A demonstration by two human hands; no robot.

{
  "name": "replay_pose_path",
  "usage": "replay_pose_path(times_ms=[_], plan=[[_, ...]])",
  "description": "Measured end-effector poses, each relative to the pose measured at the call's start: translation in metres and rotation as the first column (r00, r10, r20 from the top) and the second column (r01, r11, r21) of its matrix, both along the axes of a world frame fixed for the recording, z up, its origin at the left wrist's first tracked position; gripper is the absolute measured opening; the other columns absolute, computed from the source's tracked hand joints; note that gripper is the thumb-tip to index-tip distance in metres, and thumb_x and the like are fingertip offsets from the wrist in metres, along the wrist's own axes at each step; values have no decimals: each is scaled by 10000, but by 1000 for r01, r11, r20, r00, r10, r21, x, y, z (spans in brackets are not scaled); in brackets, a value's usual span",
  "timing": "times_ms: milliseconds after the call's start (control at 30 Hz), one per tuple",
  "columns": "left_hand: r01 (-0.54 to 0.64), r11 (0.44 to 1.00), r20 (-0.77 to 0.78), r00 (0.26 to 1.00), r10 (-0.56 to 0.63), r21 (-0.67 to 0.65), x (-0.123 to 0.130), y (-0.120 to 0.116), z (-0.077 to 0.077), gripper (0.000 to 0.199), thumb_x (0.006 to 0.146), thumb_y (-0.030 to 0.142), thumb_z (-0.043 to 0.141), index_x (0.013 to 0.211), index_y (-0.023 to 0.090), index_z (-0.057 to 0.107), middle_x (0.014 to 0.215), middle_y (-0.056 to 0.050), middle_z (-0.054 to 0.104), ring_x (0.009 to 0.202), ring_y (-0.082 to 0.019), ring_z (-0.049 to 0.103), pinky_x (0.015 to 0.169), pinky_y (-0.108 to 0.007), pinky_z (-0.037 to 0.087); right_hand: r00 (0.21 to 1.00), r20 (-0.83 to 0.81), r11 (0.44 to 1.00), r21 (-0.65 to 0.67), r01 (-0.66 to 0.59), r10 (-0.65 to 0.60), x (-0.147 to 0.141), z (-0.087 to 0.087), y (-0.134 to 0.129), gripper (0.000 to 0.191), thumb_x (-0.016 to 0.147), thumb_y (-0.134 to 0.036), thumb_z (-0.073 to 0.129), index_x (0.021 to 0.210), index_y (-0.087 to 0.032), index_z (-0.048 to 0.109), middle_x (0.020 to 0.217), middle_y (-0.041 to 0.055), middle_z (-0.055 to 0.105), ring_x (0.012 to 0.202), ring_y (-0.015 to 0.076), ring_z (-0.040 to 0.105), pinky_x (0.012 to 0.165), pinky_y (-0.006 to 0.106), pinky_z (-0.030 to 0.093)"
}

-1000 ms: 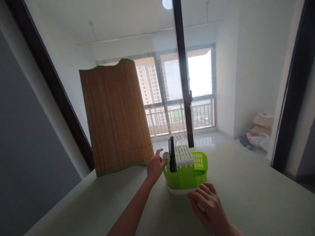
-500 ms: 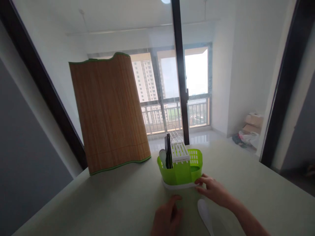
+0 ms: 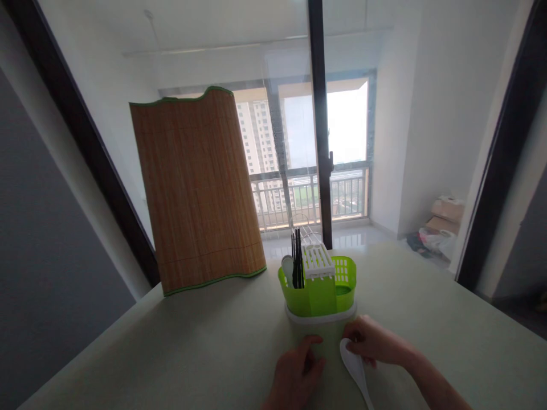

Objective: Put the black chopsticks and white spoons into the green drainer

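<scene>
A white spoon lies on the pale table, its bowl toward the back and its handle toward me. My right hand is closed on the edge of the bowl, thumb over it and fingers curled at its side. To the left of the spoon, my left hand rests low over the table, holding nothing, with index finger and thumb apart. Just beyond both hands stands a green cutlery holder with a white base and a white slotted top. Black chopsticks and another white spoon stand in its left compartment.
A bamboo mat with green edging stands upright on the table, left of the holder. Behind the table is a dark-framed glass door. Boxes and bags lie on the floor at the right.
My right hand has left the holder's right side and come toward me onto the spoon's bowl. My left hand has shifted slightly. The camera view has moved a little.
</scene>
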State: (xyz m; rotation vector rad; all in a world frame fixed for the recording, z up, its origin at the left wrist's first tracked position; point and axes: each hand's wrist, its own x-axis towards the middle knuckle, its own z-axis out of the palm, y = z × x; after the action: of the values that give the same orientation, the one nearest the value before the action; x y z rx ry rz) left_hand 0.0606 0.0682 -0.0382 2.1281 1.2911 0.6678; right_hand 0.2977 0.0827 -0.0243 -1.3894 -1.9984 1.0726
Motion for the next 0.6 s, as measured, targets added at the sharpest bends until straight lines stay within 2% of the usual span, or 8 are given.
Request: replay_pose_path(times_ms=[67, 133, 167, 233, 300, 467, 533, 600], plan=[[10, 1000, 85, 996, -12, 28, 0, 0, -2, 367, 825, 301, 512, 1184, 261, 573, 668, 2, 613, 593, -154, 551, 583, -281, 396, 998, -43, 993, 110, 44, -39, -9, 9, -3, 146, 818, -233, 504, 785, -172, 633, 556, -44, 542, 412, 102, 517, 383, 194, 418], [28, 998, 178, 983, -38, 58, 0, 0, -4, 386, 830, 317, 510, 1209, 250, 552, 649, 11, 589, 557, -148, 531, 546, -272, 399, 989, -116, 948, 294, 123, -92, -18, 19, -8, 203, 885, -294, 488, 903, -177, 653, 716, 1, 598, 502, 112, 549, 458, 223, 458], [35, 996, 221, 974, -52, 83, 1, 0, -4, 396, 833, 329, 508, 1220, 249, 542, 647, 15, 581, 540, -142, 517, 530, -266, 402, 979, -170, 893, 415, 172, -110, -23, 24, -11, 213, 908, -308, 487, 949, -183, 654, 791, 22, 610, 558, 121, 567, 497, 231, 474], [30, 988, 284, 956, -72, 149, 1, -1, -4, 414, 831, 361, 517, 1229, 247, 529, 655, 16, 573, 506, -131, 489, 495, -253, 406, 957, -270, 735, 628, 255, -101, -32, 31, -20, 196, 938, -277, 490, 1035, -202, 643, 884, 45, 619, 673, 136, 598, 568, 231, 498], [8, 978, 324, 943, -76, 208, 2, -1, -3, 423, 819, 397, 543, 1210, 238, 538, 655, 14, 571, 469, -116, 460, 451, -237, 395, 955, -292, 592, 760, 268, -58, -40, 34, -29, 215, 947, -207, 494, 1127, -223, 611, 949, 56, 629, 771, 144, 621, 641, 228, 515], [-99, 931, 382, 923, -47, 352, 6, -4, -8, 351, 804, 464, 556, 1070, 240, 601, 545, 26, 558, 377, -93, 406, 363, -207, 353, 986, -163, 374, 913, 162, -29, -52, 37, -48, 276, 961, -169, 482, 1218, -214, 570, 988, 82, 660, 837, 160, 657, 726, 233, 530], [-194, 902, 381, 924, 35, 387, 6, -12, -10, 270, 800, 460, 558, 966, 260, 627, 518, 24, 566, 388, -103, 434, 379, -209, 382, 992, -127, 307, 943, 128, -22, -56, 41, -54, 259, 973, -196, 468, 1208, -204, 575, 948, 83, 678, 807, 160, 670, 705, 226, 536], [-305, 875, 356, 919, 168, 375, 7, -22, -9, 192, 796, 445, 575, 866, 278, 638, 544, 7, 597, 445, -119, 488, 423, -215, 424, 995, -98, 277, 956, 100, -22, -61, 46, -59, 240, 977, -208, 465, 1185, -210, 585, 897, 72, 691, 757, 157, 678, 676, 222, 539]])
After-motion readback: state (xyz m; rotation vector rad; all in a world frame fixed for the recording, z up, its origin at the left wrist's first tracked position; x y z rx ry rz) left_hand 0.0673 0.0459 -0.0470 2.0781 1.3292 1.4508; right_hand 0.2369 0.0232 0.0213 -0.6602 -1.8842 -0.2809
